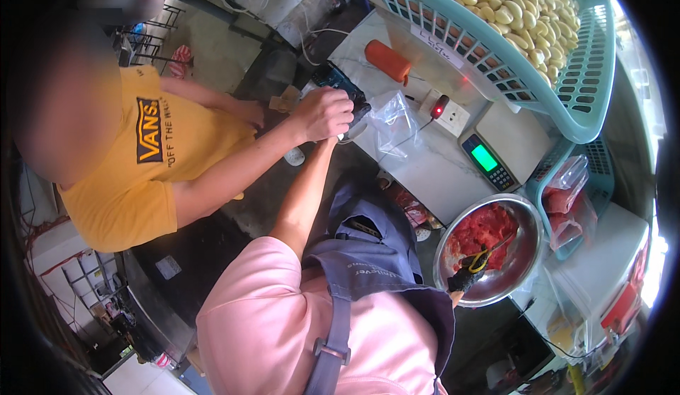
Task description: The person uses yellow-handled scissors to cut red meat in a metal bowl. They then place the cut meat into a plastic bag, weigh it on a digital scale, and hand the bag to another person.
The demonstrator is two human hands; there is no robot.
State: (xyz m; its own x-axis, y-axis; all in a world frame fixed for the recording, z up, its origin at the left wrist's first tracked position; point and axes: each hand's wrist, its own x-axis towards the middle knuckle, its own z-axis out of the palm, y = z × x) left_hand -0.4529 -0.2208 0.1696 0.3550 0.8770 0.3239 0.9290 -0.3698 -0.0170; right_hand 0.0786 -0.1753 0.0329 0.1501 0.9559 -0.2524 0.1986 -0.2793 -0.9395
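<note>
My right hand [464,277], in a black glove, is closed around yellow-handled scissors [481,261]. Their blades point into a steel bowl [525,271] with chopped red meat [483,233] in it. My left arm reaches out to the far left, where my left hand [337,142] meets another person's hand [326,114]. That hand covers most of my fingers, so their grip does not show. Just beyond both hands lies a teal-and-black device [331,76], partly covered. A clear plastic bag [392,123] rests on the table close by.
A digital scale [487,162] with a green display stands behind the bowl. Above it is a turquoise basket [591,104] of peeled garlic cloves [513,12]. Bagged meat [564,200] sits in a smaller basket. An orange cylinder [387,60] and a power strip [446,114] lie on the table.
</note>
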